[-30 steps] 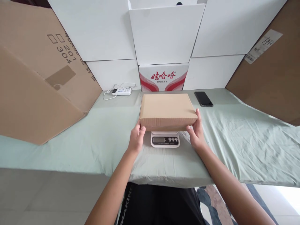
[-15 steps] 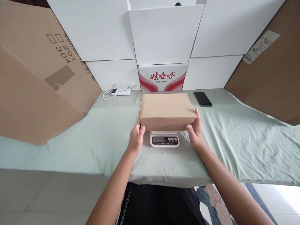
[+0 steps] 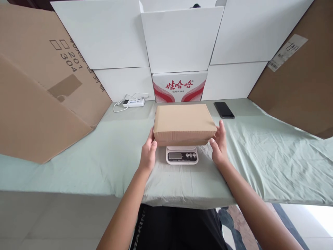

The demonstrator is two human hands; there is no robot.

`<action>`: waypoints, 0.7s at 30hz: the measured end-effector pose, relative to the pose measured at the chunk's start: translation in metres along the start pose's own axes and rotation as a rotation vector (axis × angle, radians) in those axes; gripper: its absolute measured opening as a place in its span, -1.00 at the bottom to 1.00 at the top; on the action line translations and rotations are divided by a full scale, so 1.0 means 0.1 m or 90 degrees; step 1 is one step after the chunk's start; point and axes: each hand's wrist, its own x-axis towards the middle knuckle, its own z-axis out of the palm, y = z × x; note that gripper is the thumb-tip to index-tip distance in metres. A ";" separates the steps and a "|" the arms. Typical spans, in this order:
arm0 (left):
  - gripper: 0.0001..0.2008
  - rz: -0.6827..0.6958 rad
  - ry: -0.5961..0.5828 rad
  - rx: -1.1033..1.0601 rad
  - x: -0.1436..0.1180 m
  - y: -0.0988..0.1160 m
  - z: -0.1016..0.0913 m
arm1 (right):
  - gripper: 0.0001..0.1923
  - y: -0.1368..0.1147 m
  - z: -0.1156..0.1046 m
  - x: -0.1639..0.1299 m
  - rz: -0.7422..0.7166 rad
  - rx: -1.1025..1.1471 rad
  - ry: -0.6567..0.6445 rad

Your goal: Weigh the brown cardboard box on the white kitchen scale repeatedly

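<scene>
Cardboard box (image 3: 184, 119), creased, oblong, between hands (image 3: 148, 154)

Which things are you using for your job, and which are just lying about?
In use:
brown rectangular cardboard box, between the left hand and right hand
white plastic scale, its front showing below the box

Just lying about:
black rectangular phone, at back right
white oblong plastic device, at back left

carton (image 3: 184, 118): matt cardboard, smooth top | scale (image 3: 182, 160) under carton: smooth white plastic | cloth (image 3: 260, 156) right of carton: matt, wrinkled | phone (image 3: 224, 110) behind carton, right: glossy black face
</scene>
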 end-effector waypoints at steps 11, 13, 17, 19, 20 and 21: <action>-0.18 -0.014 0.035 -0.036 -0.01 -0.19 -0.05 | -0.10 -0.07 -0.01 0.03 0.032 0.023 0.039; -0.17 -0.015 0.040 -0.035 -0.01 -0.19 -0.05 | -0.14 -0.07 -0.01 0.03 0.033 0.024 0.040; -0.15 -0.020 0.037 -0.031 0.00 -0.19 -0.04 | -0.21 -0.04 -0.03 0.02 0.034 0.007 0.033; -0.15 -0.018 0.039 -0.031 0.00 -0.19 -0.04 | -0.22 -0.03 -0.03 0.03 0.046 0.002 0.030; -0.15 -0.016 0.041 -0.034 0.00 -0.20 -0.04 | -0.22 -0.02 -0.03 0.03 0.055 0.005 0.030; -0.15 -0.015 0.044 -0.037 0.01 -0.21 -0.04 | -0.22 -0.01 -0.03 0.03 0.064 0.012 0.032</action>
